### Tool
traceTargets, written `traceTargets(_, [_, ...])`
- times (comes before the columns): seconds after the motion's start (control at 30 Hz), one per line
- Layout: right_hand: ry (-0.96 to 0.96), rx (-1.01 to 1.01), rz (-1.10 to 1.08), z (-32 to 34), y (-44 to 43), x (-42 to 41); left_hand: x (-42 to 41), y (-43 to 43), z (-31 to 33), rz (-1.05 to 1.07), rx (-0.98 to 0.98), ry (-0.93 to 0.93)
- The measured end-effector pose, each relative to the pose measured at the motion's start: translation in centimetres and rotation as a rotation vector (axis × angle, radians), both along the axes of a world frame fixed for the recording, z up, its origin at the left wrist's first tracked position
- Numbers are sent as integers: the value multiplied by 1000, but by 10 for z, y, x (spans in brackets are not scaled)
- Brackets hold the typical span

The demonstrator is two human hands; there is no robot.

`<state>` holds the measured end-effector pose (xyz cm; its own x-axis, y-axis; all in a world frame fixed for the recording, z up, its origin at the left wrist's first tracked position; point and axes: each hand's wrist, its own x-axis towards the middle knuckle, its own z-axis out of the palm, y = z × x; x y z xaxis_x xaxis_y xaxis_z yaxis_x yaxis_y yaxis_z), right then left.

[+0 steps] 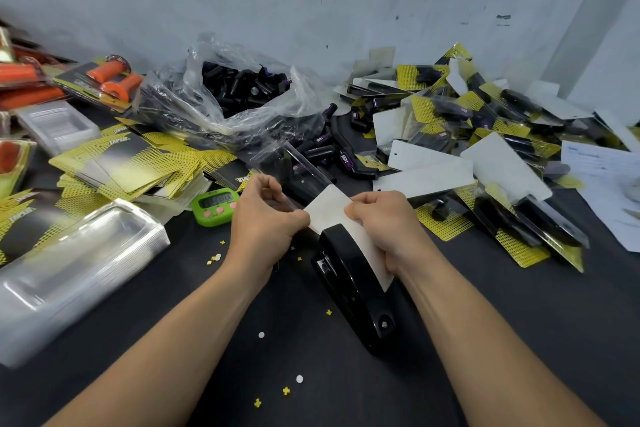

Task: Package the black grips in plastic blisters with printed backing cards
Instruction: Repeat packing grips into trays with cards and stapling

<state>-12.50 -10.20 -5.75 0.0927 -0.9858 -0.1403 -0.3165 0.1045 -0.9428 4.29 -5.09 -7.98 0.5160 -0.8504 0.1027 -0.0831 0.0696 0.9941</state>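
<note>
Both my hands hold one blister pack [304, 180] with its white card back [329, 210] facing up, over a black stapler [353, 284]. My left hand [266, 215] pinches the pack's left edge. My right hand [384, 222] grips the card's right side, the card's lower end lying across the stapler's head. Black grips show through the clear blister at the far end. A clear plastic bag [242, 90] full of loose black grips lies behind, with more grips [322, 149] spilled beside it.
A stack of empty clear blisters [76, 263] lies at the left, yellow-black backing cards [131, 163] behind it, and a green timer [214, 206]. Finished packs [485, 135] pile up at the right. Orange grip packs [110, 80] sit far left. Paper punch bits dot the black table [277, 357].
</note>
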Motion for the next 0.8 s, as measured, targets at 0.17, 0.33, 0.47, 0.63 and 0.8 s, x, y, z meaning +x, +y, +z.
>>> traceTargets(0.17, [121, -118, 75, -1, 3, 4, 0, 2, 1, 97, 74, -265])
traceTargets(0.33, [242, -212, 75, -4, 1, 6, -5, 3, 5, 104, 63, -315])
traceTargets(0.47, [323, -308, 12, -4, 1, 7, -5, 4, 7, -9, 20, -153])
traceTargets(0.63, [297, -277, 96, -1, 1, -3, 0, 2, 4, -94, -10, 2])
traceTargets(0.8, [145, -125, 317, 1, 2, -16, 1, -1, 0, -84, -15, 12])
